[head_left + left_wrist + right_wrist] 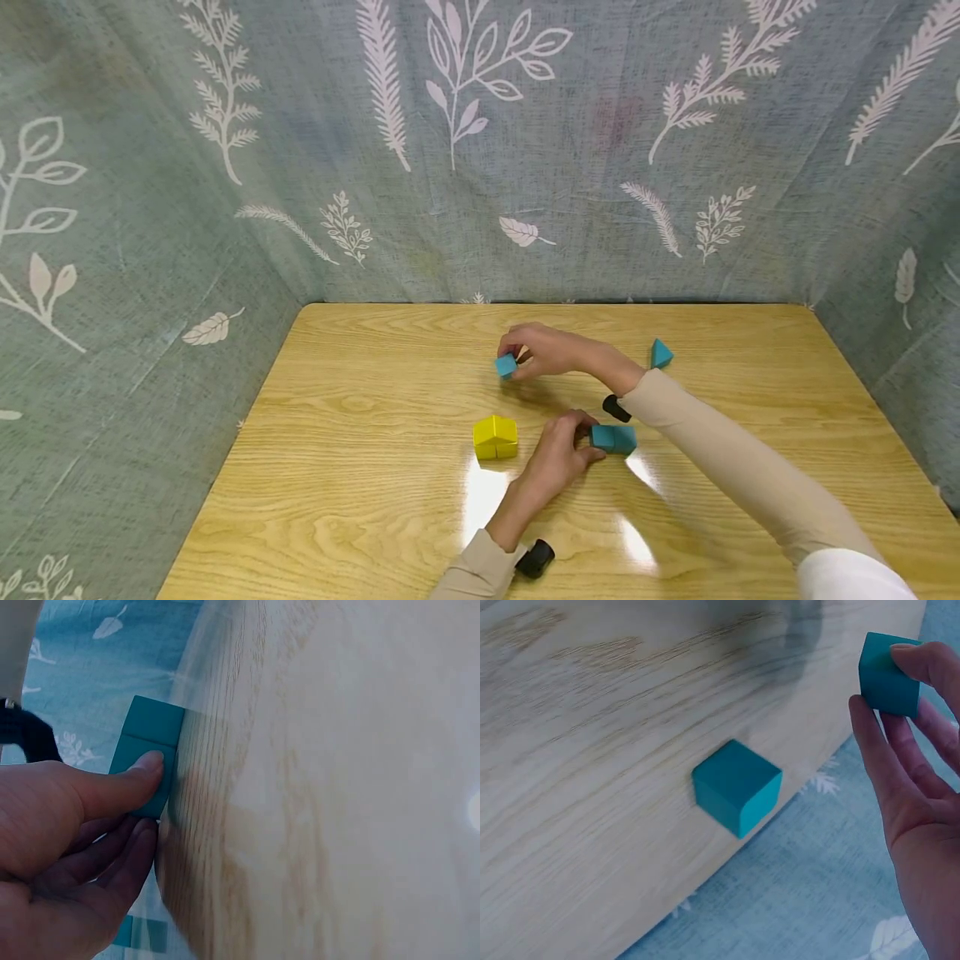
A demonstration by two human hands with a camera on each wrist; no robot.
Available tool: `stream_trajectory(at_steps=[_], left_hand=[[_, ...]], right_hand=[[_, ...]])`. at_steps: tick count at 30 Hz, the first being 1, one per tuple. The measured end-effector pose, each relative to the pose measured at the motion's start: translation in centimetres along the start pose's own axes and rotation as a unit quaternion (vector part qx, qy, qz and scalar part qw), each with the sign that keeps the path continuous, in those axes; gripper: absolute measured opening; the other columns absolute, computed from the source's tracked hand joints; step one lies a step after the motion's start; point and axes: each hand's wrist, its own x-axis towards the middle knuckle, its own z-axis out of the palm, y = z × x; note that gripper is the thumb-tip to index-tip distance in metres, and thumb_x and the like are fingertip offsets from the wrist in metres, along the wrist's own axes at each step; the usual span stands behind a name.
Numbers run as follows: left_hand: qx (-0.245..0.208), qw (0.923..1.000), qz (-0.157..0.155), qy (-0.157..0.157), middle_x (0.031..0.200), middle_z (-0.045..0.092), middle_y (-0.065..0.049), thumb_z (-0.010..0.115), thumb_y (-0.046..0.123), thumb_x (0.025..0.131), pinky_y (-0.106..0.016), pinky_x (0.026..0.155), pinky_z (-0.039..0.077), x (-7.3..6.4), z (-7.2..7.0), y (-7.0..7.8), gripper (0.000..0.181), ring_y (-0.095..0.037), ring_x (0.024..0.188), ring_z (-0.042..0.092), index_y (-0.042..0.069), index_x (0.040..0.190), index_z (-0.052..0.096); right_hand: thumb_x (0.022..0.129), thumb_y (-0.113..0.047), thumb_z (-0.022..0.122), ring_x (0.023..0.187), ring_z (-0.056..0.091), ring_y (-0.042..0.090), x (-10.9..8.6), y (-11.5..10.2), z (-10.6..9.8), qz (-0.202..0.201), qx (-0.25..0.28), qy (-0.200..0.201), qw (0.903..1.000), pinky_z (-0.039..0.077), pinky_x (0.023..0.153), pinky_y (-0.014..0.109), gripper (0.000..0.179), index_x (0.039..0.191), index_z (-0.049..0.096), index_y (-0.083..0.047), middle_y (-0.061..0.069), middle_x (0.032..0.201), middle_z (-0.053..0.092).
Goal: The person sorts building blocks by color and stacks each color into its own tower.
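Note:
Near the far middle of the table, my right hand (542, 348) pinches a small teal cube (506, 365) between thumb and fingers. The right wrist view shows that cube (889, 679) with the thumb on one face and the fingertips on the opposite side. Closer to me, my left hand (558, 454) grips the left end of a pair of teal blocks (613, 439) standing side by side. In the left wrist view the thumb lies across the nearer block of the teal pair (154, 724), and the fingers hide part of it.
Left of my left hand stands a yellow house-shaped group of blocks (495, 437) with a pointed top. A teal triangular block (661, 354) sits beyond my right forearm. Another view, the right wrist, shows a teal block (737, 787) on the table near its edge. Patterned cloth (420, 242) surrounds the table.

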Motion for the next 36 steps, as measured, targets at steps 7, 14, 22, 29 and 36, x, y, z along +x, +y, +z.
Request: stream_trajectory(at_steps=[7,14,22,29,36], left_hand=[[0.0,0.9999,0.012,0.005,0.103,0.071,-0.01,0.084,0.001,0.085,-0.02,0.079,0.055,0.0,0.0,-0.2,0.028,-0.017,0.091,0.068,-0.002,0.109,0.07],[0.001,0.9998,0.02,0.004,0.105,0.071,-0.011,0.084,0.0,0.084,-0.023,0.084,0.057,0.0,0.1,-0.4,0.029,-0.02,0.095,0.069,-0.002,0.109,0.069],[-0.014,0.9999,0.001,-0.006,0.108,0.071,-0.011,0.084,0.002,0.085,-0.022,0.085,0.057,0.0,0.1,-0.3,0.029,-0.02,0.097,0.069,-0.001,0.112,0.071],[-0.018,0.9998,-0.008,-0.007,0.107,0.071,-0.01,0.083,0.002,0.085,-0.021,0.086,0.057,-0.1,-0.2,-0.2,0.03,-0.019,0.097,0.069,-0.001,0.113,0.071],[-0.02,0.9998,-0.008,-0.007,0.107,0.071,-0.009,0.083,0.002,0.086,-0.02,0.086,0.056,0.0,-0.1,-0.4,0.029,-0.019,0.097,0.069,0.0,0.112,0.07]], right_hand=[[0.095,-0.004,0.074,0.11,0.062,0.033,-1.9,0.3,-0.3,-0.009,0.011,0.036,0.9992,0.057,0.096,0.041,0.026,0.12,0.066,-0.001,0.015,0.117,0.06],[0.096,-0.005,0.072,0.112,0.06,0.034,-4.2,1.0,-0.2,-0.004,0.006,0.062,0.998,0.053,0.101,0.039,0.032,0.127,0.063,0.0,0.017,0.123,0.059],[0.097,-0.001,0.07,0.119,0.057,0.037,-7.2,1.3,-0.4,0.009,0.067,0.096,0.9931,0.052,0.104,0.038,0.032,0.128,0.062,0.002,0.018,0.126,0.058],[0.094,0.0,0.073,0.11,0.059,0.032,-9.6,1.6,-0.3,0.026,0.077,0.144,0.9863,0.057,0.098,0.042,0.034,0.127,0.064,0.002,0.013,0.117,0.061],[0.093,0.003,0.073,0.109,0.061,0.033,-11.7,1.8,0.1,0.025,0.077,0.17,0.9822,0.058,0.095,0.045,0.031,0.123,0.065,0.002,0.014,0.118,0.063]])
